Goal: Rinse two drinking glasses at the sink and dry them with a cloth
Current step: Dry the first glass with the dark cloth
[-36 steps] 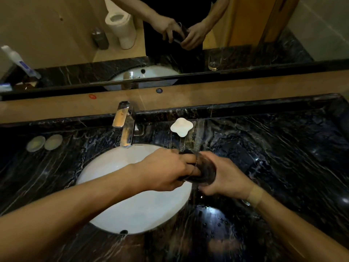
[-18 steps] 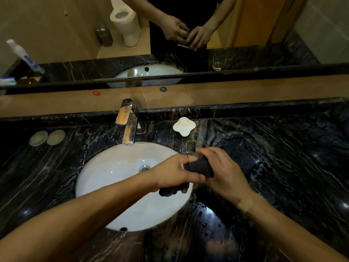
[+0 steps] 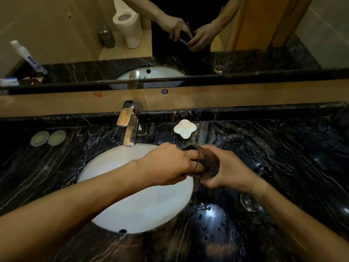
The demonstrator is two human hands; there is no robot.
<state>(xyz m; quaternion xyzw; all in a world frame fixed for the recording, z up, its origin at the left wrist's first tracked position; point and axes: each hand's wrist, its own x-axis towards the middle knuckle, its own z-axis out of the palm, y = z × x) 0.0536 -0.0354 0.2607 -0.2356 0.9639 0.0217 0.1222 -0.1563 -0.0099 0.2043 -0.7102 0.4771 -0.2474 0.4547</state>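
right hand (image 3: 224,168) wraps the drinking glass (image 3: 204,163) above the sink's (image 3: 143,201) right rim; left hand (image 3: 170,165), half a second ago outside gripping the dark cloth (image 3: 211,165), now pushes it inside; drying underway; second glass (image 3: 249,203) waits on the counter.

We stood before a black marble counter (image 3: 283,157) veined in white, a white oval basin (image 3: 136,201) sunk into it with a chrome faucet (image 3: 129,125) at its far edge. Beyond ran a tan ledge (image 3: 245,97) below a wide mirror (image 3: 56,25), which reflected beige walls, a white toilet (image 3: 129,25) and a wooden door (image 3: 264,21). A white soap dish (image 3: 185,128) sat right of the faucet, two round coasters (image 3: 48,138) lay far left, and dim warm light glinted on the near wet stone.
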